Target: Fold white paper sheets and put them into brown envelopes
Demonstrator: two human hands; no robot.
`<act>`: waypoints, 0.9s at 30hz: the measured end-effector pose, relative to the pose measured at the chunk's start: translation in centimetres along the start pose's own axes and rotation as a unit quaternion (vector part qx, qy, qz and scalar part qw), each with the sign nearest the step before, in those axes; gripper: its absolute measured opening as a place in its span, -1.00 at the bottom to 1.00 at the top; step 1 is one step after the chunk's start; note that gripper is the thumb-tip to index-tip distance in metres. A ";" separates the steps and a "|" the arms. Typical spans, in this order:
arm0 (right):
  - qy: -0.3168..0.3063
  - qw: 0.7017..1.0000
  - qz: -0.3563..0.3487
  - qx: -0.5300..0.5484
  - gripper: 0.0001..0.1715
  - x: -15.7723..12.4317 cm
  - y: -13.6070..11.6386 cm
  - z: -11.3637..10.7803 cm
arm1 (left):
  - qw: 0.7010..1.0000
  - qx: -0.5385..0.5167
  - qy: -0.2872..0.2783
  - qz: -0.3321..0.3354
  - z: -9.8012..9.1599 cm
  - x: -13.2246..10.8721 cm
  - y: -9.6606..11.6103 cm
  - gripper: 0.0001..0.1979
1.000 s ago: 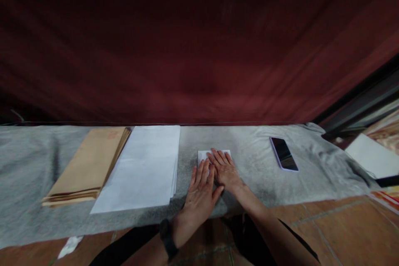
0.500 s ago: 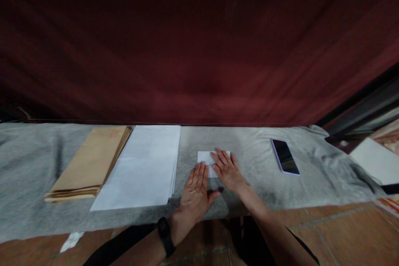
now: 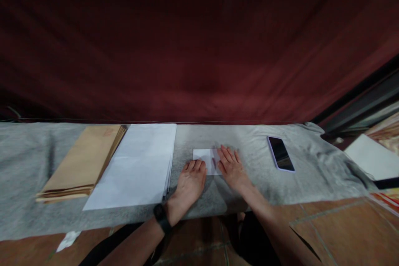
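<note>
Showing gray cloth (image 3: 252, 141) lying before a dark red backdrop (image 3: 199, 58); displaying on it, near the middle, a small white paper (image 3: 207, 154). Resting the right hand (image 3: 233, 170) over its right side, fingers slightly spread; curling the left hand (image 3: 190, 178) over its near left part, partly hiding it, not revealing whether gripping. Including white sheets (image 3: 134, 166) beside brown papers (image 3: 82, 158) leftward, a phone (image 3: 281, 153) rightward.
</note>
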State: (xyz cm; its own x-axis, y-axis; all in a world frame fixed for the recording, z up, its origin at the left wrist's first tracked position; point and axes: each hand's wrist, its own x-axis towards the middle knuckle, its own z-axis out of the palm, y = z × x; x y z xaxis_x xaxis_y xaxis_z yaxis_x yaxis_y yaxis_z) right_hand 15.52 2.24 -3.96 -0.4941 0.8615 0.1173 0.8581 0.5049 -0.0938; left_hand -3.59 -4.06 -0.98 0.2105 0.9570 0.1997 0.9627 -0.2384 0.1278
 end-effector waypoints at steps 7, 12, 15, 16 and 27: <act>-0.025 0.997 -0.053 0.048 -0.37 -1.4 -2.3 0.8 | 0.999 0.007 0.033 -0.022 2.5 1.0 -0.6 -0.46; -0.048 0.997 -0.042 0.045 -0.37 -1.2 -2.2 0.7 | 1.000 0.007 0.015 -0.010 3.7 1.1 -0.9 -0.34; -0.067 0.996 -0.036 0.049 -0.37 -1.1 -1.9 0.3 | 1.000 0.005 0.010 -0.014 3.8 1.0 -1.2 -0.33; -0.072 0.996 -0.033 0.050 -0.36 -1.1 -1.8 0.3 | 1.000 0.005 0.011 -0.017 3.8 0.9 -1.4 -0.33; -0.095 0.992 -0.040 0.073 -0.36 -1.0 1.9 -0.2 | 1.000 0.011 0.006 -0.025 3.5 1.0 -1.7 -0.32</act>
State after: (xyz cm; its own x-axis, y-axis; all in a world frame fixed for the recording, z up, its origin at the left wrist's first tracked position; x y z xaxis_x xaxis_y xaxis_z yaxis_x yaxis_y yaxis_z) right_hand 17.69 2.39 -4.08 -0.5883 0.8066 -0.0569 0.7931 0.5619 -0.2351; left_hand -4.44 -2.07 -4.40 0.1609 0.9653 0.2058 0.9753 -0.1874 0.1165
